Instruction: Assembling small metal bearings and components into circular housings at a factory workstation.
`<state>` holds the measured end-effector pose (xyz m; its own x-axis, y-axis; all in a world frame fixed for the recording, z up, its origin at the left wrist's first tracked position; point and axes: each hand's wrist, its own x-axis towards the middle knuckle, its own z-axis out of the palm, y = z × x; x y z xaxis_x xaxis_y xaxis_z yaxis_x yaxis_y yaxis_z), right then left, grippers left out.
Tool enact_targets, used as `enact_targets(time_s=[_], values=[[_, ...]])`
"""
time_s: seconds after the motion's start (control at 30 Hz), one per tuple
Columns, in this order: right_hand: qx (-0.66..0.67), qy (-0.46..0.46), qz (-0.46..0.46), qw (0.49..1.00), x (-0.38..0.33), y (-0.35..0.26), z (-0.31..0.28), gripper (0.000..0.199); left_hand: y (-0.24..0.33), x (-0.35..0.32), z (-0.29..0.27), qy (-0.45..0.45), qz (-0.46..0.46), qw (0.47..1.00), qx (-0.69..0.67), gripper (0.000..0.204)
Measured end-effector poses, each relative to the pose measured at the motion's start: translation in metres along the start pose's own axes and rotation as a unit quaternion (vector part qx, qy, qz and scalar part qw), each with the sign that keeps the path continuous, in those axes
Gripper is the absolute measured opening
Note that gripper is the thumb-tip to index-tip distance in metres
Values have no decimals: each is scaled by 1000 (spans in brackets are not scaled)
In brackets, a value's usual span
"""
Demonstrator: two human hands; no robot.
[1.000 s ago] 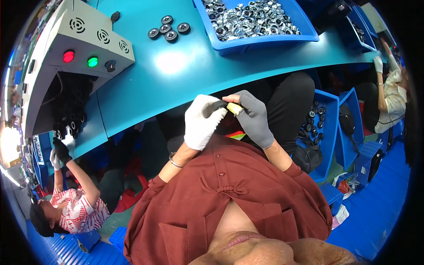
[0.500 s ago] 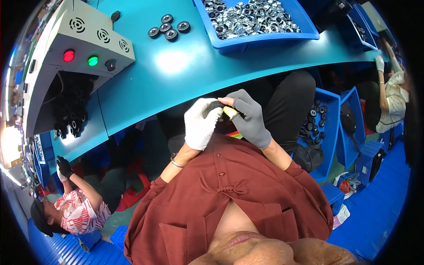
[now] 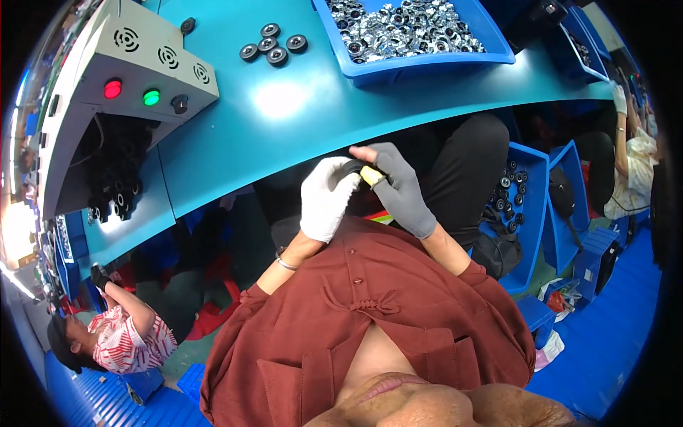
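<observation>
Below the bench edge | one small yellow piece [image 3: 371, 175] and one dark round part [image 3: 351, 169] being pinched between white-gloved left hand [image 3: 324, 199] and grey-gloved right hand [image 3: 398, 188] | four black discs [image 3: 272, 44] sitting up top

teal bench [image 3: 299, 107], blue bin [image 3: 420, 60], black rollers [image 3: 272, 47], control box [image 3: 135, 78]

Left hand [image 3: 326, 201] in white glove, fingers curled, wrist bent inward. Right hand [image 3: 398, 188] in grey glove, fingertips pinched, touching left fingertips. Both forearms converge before chest, elbows bent.

Glossy teal worktable [image 3: 299, 107] with a glare patch, grey metal control box [image 3: 121, 78], blue plastic parts bin [image 3: 427, 60], blue floor [image 3: 605, 327], possibly ribbed
</observation>
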<state>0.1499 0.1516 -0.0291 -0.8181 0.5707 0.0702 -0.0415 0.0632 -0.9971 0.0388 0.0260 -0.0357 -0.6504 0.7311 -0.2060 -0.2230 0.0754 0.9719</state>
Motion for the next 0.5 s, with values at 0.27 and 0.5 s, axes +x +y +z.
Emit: enact_targets(time_s=[0.27, 0.5], values=[[-2, -59, 7, 998, 3, 2, -9, 42, 9, 1, -4, -34, -36, 999, -6, 26], [-32, -70, -49, 996, 3, -2, -11, 44, 13, -3, -12, -35, -119, 991, -54, 21]])
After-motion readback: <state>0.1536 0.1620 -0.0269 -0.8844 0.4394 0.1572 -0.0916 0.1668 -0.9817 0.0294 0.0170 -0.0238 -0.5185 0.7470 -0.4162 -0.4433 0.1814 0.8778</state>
